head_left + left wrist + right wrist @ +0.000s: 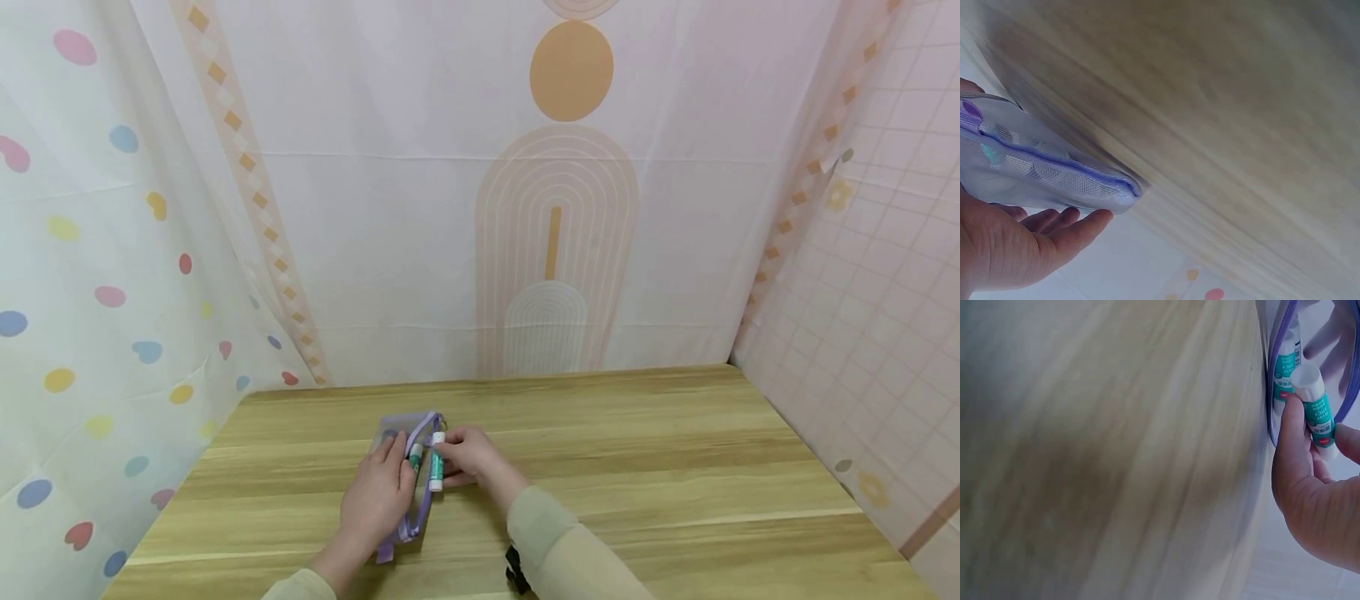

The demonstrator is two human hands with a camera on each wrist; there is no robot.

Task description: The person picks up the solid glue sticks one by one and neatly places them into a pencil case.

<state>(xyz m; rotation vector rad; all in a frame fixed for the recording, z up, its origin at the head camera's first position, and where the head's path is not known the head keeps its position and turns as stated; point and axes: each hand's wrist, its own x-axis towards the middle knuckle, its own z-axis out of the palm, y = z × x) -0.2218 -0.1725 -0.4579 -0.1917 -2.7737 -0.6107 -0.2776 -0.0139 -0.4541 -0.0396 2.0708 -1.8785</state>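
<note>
A see-through mesh pencil pouch (395, 417) with purple trim lies on the table, its zip edge spread toward the right. My left hand (378, 492) holds the pouch from its left side, fingers laid along the mesh. Between thumb and fingers, my right hand (472, 454) pinches a white and green glue stick (1317, 415) at the pouch's opening. Another glue stick (1285, 372) of the same look is inside the pouch, behind the pinched one. In the left wrist view, the mesh (1079, 181) blurs the contents, and a green patch shows through.
The wooden table (637, 467) extends to both sides and behind the pouch. A black strap-like thing (516, 571) shows beside my right sleeve. Printed cloth curtains (390, 250) enclose the table at the back, left and right.
</note>
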